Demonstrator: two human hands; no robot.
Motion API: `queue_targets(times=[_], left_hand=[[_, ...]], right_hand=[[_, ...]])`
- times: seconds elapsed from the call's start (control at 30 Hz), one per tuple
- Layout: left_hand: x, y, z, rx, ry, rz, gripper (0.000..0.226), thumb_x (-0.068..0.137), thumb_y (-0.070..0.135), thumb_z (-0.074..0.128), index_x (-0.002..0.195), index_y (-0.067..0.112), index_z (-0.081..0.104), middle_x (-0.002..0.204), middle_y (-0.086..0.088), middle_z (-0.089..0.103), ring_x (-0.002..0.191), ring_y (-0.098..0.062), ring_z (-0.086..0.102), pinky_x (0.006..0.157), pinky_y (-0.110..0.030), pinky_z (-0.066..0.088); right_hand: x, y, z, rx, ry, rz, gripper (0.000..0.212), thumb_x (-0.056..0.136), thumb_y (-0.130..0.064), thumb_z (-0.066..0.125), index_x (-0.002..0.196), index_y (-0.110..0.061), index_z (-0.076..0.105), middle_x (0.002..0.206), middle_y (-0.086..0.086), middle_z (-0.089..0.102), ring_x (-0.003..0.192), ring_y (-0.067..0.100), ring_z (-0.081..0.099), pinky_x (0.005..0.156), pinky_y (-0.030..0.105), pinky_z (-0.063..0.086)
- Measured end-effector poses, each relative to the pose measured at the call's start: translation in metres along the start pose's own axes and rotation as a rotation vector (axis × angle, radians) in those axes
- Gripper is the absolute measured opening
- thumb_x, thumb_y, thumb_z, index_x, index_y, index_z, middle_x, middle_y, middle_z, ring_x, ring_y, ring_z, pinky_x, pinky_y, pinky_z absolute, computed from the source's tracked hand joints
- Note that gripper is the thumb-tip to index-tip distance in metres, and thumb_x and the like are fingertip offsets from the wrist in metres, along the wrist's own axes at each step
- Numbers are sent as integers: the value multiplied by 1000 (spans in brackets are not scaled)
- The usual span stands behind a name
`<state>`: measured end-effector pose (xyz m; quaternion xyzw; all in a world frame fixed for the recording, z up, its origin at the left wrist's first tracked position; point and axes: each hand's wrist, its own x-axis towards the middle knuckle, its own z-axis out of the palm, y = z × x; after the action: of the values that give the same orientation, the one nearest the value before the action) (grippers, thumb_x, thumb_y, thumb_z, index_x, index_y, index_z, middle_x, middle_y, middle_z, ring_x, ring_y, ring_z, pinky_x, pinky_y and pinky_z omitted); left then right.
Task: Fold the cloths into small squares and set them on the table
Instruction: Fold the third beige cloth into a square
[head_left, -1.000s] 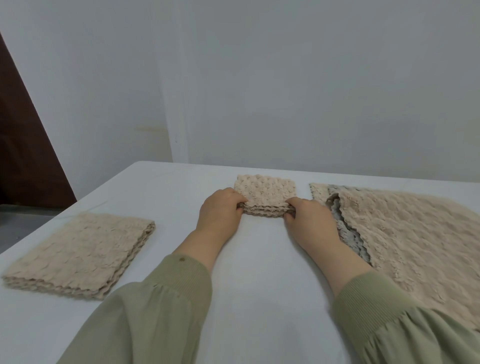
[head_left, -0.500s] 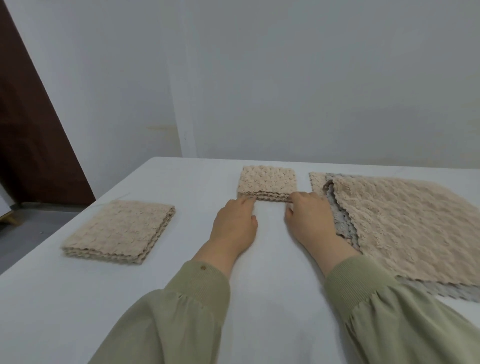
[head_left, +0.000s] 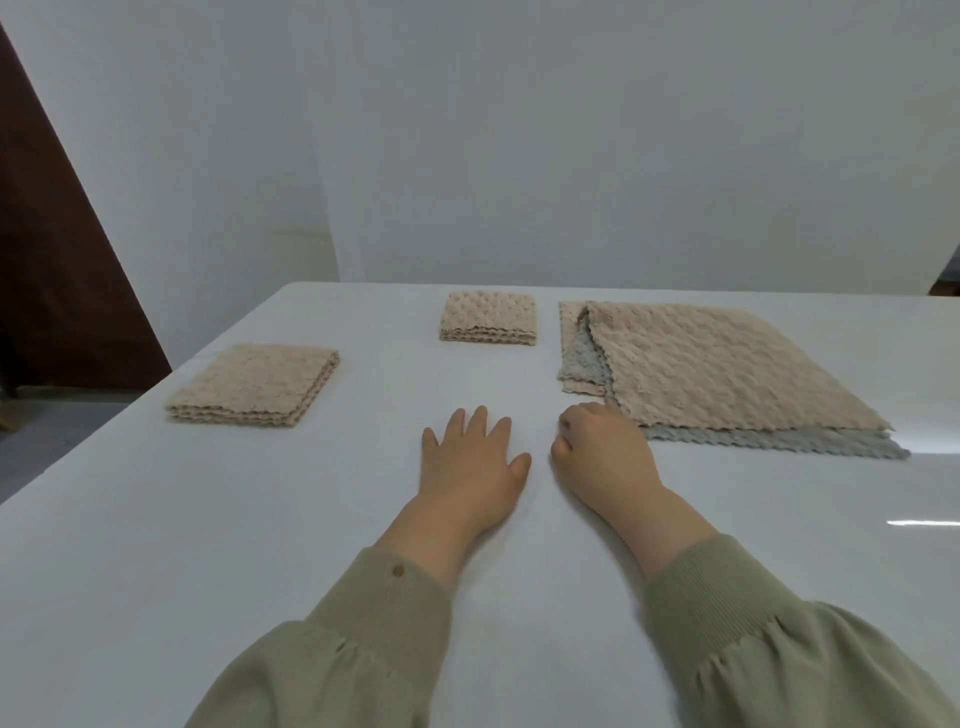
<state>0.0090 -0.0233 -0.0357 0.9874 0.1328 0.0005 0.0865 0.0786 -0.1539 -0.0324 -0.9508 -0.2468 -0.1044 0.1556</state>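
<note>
A small folded beige square (head_left: 488, 325) lies by itself toward the far middle of the white table (head_left: 234, 545). To its right is a stack of unfolded cloths (head_left: 717, 364), beige on top with a grey cloth (head_left: 779, 442) showing beneath. My left hand (head_left: 470, 460) rests flat on the table, fingers straight, well short of the small square. Beside the stack's near left corner, my right hand (head_left: 602, 452) lies on the table with loosely curled fingers and holds nothing.
A larger folded beige cloth (head_left: 254, 384) lies near the table's left edge. A pale wall stands behind the table, and a dark brown door (head_left: 57, 249) is at the far left. Bare tabletop lies between my hands and the small square.
Both hands have let go of the small folded square and drawn back toward me. The square stays where it was set down. The view has tilted up and back.
</note>
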Motion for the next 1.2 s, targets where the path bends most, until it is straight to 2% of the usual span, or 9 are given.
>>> queue_targets(times=[0.1, 0.23, 0.4, 0.67, 0.8, 0.9, 1.0, 1.1, 1.2], left_hand=[[-3, 1, -1, 12, -41, 7, 60, 97, 53, 20, 150, 28, 9, 160, 0, -2, 146, -24, -6, 116, -52, 1], [2, -3, -4, 39, -66, 19, 63, 95, 58, 20, 151, 30, 6, 160, 1, -4, 146, -23, -9, 116, -52, -1], [5, -3, -2, 40, -64, 24, 64, 95, 58, 20, 151, 29, 6, 160, 1, -3, 146, -22, -8, 116, -52, -1], [6, -3, -3, -16, -37, 33, 63, 95, 57, 26, 150, 29, 13, 160, 1, 2, 146, -21, -4, 116, -50, 1], [2, -24, -13, -204, 90, 65, 51, 96, 40, 45, 142, 20, 38, 154, -2, 27, 142, -18, 19, 113, -31, 15], [-2, -54, -20, -311, 172, 27, 43, 94, 29, 52, 135, 17, 49, 146, -1, 41, 136, -17, 34, 107, -24, 24], [-5, -74, -26, -392, 239, -59, 37, 96, 24, 50, 133, 16, 52, 140, -2, 50, 129, -17, 44, 105, -26, 29], [-4, -77, -28, -432, 268, -105, 35, 98, 23, 46, 131, 18, 54, 137, -3, 52, 127, -17, 46, 104, -27, 31], [-2, -73, -23, -391, 257, -84, 34, 98, 24, 45, 130, 18, 54, 134, -2, 55, 125, -17, 47, 101, -27, 33]], right_hand=[[-12, 15, -9, -45, 36, -1, 20, 88, -19, 46, 98, -10, 62, 111, 6, 56, 110, 28, 46, 85, 36, 34], [-8, 26, -16, -81, 24, 133, 39, 93, -23, 41, 130, -14, 53, 150, 12, 30, 137, 31, 25, 111, 43, 19], [-1, 29, -12, -102, -58, 251, 42, 94, -29, 37, 131, -14, 49, 152, 12, 26, 138, 32, 23, 113, 51, 17], [-1, 25, -13, -72, -34, 277, 43, 91, -27, 41, 129, -6, 45, 138, 11, 41, 130, 31, 32, 110, 50, 22], [-5, 10, -21, 39, 30, -13, 57, 91, -25, 45, 143, -6, 31, 151, 10, 29, 137, 27, 25, 115, 39, 17], [-24, -20, -28, 278, 81, -418, 49, 86, -18, 49, 134, -9, 50, 135, 7, 50, 121, 16, 45, 104, 26, 33], [-34, -38, -22, 392, 160, -565, 41, 83, -23, 50, 121, -12, 61, 116, 6, 60, 104, 17, 54, 92, 28, 43], [-28, -33, -13, 145, 2, -345, 66, 85, -41, 53, 143, -16, 32, 149, 7, 33, 136, 27, 30, 114, 49, 23], [-19, -18, -8, 2, -171, -73, 76, 89, -58, 42, 148, -17, 18, 157, 6, 17, 144, 27, 14, 116, 52, 9]])
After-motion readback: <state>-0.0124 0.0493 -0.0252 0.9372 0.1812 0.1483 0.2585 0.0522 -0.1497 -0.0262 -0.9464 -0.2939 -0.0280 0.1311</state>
